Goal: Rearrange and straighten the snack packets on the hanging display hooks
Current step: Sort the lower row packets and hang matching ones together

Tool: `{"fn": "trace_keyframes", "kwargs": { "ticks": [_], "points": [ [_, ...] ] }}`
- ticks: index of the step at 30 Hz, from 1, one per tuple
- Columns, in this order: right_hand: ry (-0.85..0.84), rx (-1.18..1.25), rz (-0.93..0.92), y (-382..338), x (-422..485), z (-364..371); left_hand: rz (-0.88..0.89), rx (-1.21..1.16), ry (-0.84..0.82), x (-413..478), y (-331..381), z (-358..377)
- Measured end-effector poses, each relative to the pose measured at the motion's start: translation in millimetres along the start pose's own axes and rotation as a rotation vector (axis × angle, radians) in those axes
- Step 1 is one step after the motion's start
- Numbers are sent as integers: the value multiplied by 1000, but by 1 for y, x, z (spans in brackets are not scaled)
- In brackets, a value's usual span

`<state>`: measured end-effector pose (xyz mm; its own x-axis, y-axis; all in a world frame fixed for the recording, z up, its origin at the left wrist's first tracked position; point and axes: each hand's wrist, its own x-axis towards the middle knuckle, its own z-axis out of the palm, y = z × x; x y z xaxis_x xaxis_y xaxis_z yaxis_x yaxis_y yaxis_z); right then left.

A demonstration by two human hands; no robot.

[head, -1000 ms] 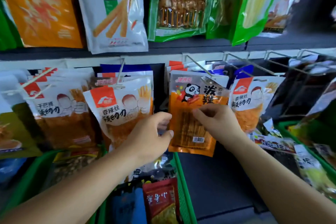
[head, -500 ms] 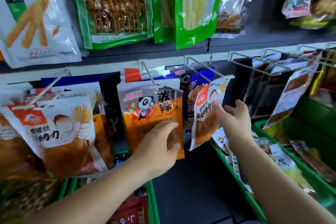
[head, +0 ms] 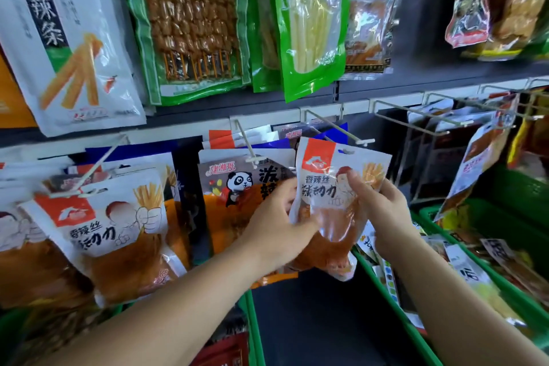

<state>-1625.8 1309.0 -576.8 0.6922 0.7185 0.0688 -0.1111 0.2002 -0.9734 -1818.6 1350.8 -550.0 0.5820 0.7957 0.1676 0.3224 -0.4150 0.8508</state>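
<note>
Both hands hold a white-and-orange spicy-strip packet (head: 326,187) in front of the display, just below a bare hook tip (head: 364,141). My right hand (head: 383,211) grips its right side, thumb on the front. My left hand (head: 276,229) pinches its lower left edge. The packet's hang hole sits clear of the hook. Behind my left hand an orange panda packet (head: 234,196) hangs on its own hook (head: 246,145). A matching white-and-orange packet (head: 113,229) hangs on a hook at the left.
Large bags hang on the upper row: a white one (head: 68,47), green ones (head: 193,24). Wire hooks (head: 439,119) jut out at the right with more packets (head: 481,157). Green baskets (head: 445,285) of loose snacks stand below, a dark gap between them.
My right hand took hold of the white-and-orange packet; it now faces me, its hang hole clear of the hook. My left hand left the panda packet and took its lower left edge.
</note>
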Motion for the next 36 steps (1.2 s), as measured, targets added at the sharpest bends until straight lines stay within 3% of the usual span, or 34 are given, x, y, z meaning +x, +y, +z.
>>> {"fn": "trace_keyframes", "kwargs": {
  "ticks": [8,15,26,33,36],
  "points": [
    [23,101,-150,-43,-25,-16,70,-197,121,1,24,9],
    [-203,-43,-142,-43,-68,3,61,-299,258,-32,30,-13],
    [-471,-153,-184,-20,-131,123,-138,-237,476,-110,-29,-118],
    [-493,-87,-201,-4,-155,190,-132,-177,808,-141,-77,-195],
    [-486,-28,-174,3,-159,210,-163,-111,810,-135,-92,-218]
  ]
}}
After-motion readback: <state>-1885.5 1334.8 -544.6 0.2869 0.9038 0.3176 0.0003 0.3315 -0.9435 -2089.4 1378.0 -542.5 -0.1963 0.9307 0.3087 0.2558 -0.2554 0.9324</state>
